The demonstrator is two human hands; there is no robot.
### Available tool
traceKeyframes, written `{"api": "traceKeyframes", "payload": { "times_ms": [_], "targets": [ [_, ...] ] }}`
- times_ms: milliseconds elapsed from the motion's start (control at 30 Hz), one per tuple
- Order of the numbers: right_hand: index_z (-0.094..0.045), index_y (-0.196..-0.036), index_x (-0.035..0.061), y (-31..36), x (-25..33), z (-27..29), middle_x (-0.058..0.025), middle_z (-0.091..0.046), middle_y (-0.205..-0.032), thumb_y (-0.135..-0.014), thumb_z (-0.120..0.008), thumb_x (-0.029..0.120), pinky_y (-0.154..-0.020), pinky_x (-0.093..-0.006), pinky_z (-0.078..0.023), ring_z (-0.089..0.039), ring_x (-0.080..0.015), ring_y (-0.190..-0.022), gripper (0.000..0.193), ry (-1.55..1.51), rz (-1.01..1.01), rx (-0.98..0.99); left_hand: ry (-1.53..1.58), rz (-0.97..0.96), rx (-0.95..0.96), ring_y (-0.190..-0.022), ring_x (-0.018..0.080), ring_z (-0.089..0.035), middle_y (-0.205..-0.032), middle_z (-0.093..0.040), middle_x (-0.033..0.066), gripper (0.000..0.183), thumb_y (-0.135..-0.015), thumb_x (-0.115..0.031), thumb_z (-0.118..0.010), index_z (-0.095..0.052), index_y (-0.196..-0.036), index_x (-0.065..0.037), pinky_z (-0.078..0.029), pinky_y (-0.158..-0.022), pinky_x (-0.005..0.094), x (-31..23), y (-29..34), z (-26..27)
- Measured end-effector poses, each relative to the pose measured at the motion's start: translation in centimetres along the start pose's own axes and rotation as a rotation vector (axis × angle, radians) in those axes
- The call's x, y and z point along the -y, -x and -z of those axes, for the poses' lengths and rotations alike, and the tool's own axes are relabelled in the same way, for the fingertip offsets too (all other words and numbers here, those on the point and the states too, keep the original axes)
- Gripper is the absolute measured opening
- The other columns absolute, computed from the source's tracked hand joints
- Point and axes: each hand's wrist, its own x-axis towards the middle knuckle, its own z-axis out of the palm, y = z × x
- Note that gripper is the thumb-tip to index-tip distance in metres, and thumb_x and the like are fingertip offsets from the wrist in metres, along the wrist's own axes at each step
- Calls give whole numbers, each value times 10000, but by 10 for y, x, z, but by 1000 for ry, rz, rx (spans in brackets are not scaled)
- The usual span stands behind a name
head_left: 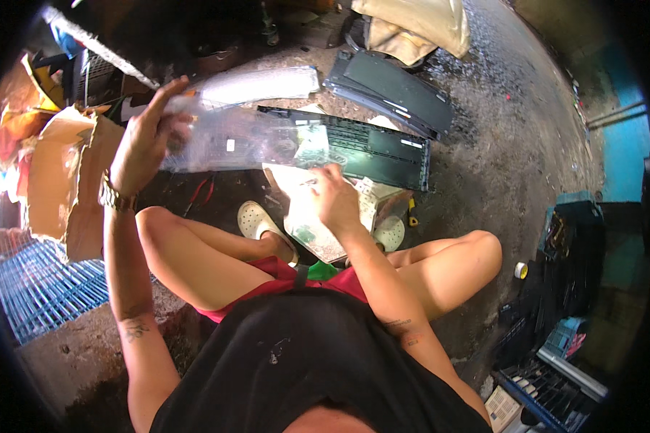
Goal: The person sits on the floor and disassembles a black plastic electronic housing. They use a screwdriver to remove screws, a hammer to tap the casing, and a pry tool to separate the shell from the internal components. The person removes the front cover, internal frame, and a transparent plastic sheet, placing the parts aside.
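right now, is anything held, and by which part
The right hand seems to pinch the clear plastic by its near edge; whether the left hand grips it is unclear.

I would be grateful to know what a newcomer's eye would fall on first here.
Probably the long dark panel ahead of the person, its left part overlapped in view by a shiny see-through sheet near the left hand. Next might come the torn cardboard box at the far left and the blue grid below it.

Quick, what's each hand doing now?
Left hand: spread but blurred; can't tell if holding.
Right hand: curled near clear plastic sheet; grip can't be told.
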Motion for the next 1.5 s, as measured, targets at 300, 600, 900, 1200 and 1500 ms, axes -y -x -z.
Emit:
{"api": "traceKeyframes", "payload": {
  "times_ms": [300, 600, 900, 1200, 1500],
  "targets": [
    [-631, -1270, 112, 29, -45, -38, -130, -541, -1345, -903, -670, 208, -868, -480, -573, -584, -342, -1185, 382, 131, 76, -127, -242, -62, 144, -744, 123, -657, -985, -708, 68, 332, -1068, -95, -476, -501, -1392, -33, -510, -605, 265, -29, -52, 121],
    [-721, -1115, 78, 55, -44, -27, -63, -656, -1270, -855, -680, 71, -921, -435, -562, -588, -307, -1178, 263, 101, 93, -124, -293, -5, 91, -798, 140, -690, -1087, -726, 100, 468, -1082, -188, -493, -407, -1521, -51, -547, -585, 280, -12, -96, 196],
    [-725, -1091, 74, 56, -41, -24, -72, -626, -1271, -850, -708, 94, -921, -448, -559, -568, -321, -1187, 243, 153, 116, -138, -400, -122, -104, -766, 175, -678, -954, -717, 109, 479, -1010, -61, -550, -468, -1482, -32, -587, -676, 336, 86, -155, 196],
    [-698, -1129, 111, 53, -38, -20, -103, -631, -1301, -899, -663, 147, -910, -462, -571, -582, -359, -1188, 236, 232, 131, -45, -369, -103, -250, -809, 327, -759, -1073, -731, 265, 430, -1037, -153, -556, -533, -1461, -82, -615, -643, 423, 192, -242, 52],
    [-704, -1163, 154, 44, -22, -15, -45, -624, -1323, -884, -694, 92, -924, -427, -540, -583, -347, -1148, 287, 287, 86, 25, 32, -170, -53, -817, 188, -675, -1146, -747, 119, 478, -1003, -60, -561, -514, -1474, -127, -588, -688, 371, 185, -287, -38]
  ]
}}
